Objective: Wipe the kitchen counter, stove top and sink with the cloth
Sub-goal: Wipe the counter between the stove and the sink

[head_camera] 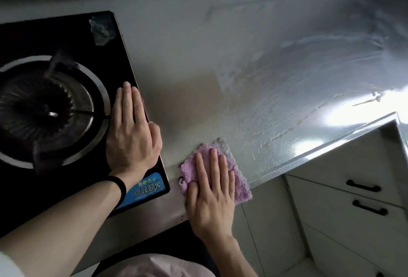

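A silvery stainless-steel table (187,56) carries a black glass gas stove top (66,34) on its left part. The left grip (132,135) lies flat and open on the stove top's right edge, fingers straight and close together, just beside the round metal burner ring (92,100). A black band (119,186) sits around that wrist, and a blue printed label (148,186) shows on the stove top's front right corner, just below the wrist.

The fluffy pink cloth (239,179) lies on the table at its front edge, just right of the stove top's front right corner. The right grip (212,190) presses on it palm down, fingers straight and slightly spread, holding nothing curled; a thin ring (234,191) shows on one finger. The cloth's near right corner reaches over the table's front edge.

Wet curved streaks (287,91) cover the table's right part, towards its inner front corner. Below that edge stand white drawers with black handles (362,186).
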